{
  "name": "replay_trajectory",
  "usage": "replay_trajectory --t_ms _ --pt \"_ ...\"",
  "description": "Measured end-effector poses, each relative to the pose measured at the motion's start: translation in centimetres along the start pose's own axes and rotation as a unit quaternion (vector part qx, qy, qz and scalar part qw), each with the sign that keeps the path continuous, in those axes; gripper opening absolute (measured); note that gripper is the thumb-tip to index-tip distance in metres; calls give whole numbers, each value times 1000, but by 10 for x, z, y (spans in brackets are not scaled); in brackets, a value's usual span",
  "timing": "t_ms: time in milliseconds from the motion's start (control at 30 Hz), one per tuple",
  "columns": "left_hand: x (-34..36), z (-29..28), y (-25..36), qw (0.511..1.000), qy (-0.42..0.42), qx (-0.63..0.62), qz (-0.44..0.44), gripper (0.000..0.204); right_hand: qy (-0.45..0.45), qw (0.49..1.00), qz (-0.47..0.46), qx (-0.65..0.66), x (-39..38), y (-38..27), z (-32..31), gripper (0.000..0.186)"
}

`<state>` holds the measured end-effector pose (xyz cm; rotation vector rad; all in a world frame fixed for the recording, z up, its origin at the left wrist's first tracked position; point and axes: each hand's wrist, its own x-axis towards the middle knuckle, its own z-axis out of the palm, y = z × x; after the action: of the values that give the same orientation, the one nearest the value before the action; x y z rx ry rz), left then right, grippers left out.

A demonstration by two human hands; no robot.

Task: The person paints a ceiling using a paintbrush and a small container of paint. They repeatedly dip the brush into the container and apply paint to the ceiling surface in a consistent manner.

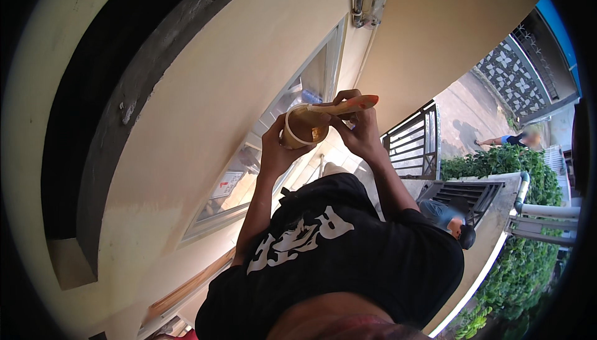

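Note:
A small pale tub (287,133) with a beige-brown inside is tilted so that I look into it. My left hand (275,147) is closed round its side. My right hand (359,130) is closed on a paintbrush (345,107) with a pale wooden handle and an orange-red end. The brush lies across the tub's right rim, its orange end pointing right, away from the tub. Its other end is over or at the tub's mouth; the bristles cannot be made out clearly. An orange-yellow patch shows inside the tub near my right fingers.
A cream wall (186,116) with a framed window (249,166) runs along my left. An electrical fitting (367,7) hangs on the wall above. A metal gate (415,144) and hedge (497,161) stand at right. A person in a cap (444,215) is close by at right; another (515,139) is farther off.

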<state>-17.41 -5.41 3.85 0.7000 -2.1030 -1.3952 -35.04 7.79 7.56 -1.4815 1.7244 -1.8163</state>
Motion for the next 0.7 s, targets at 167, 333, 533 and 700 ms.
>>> replay_trajectory --t_ms 167,333,533,700 --pt "14 -9 10 999 25 21 30 79 118 944 128 279 11 6 1 53" --pt "27 -11 30 997 40 31 56 76 85 913 179 357 35 7 -2 57" --pt "31 -14 27 996 40 42 72 73 299 891 -55 337 139 51 -32 41" --pt "9 -20 16 998 32 49 18 76 431 860 -195 189 233 61 -66 36"
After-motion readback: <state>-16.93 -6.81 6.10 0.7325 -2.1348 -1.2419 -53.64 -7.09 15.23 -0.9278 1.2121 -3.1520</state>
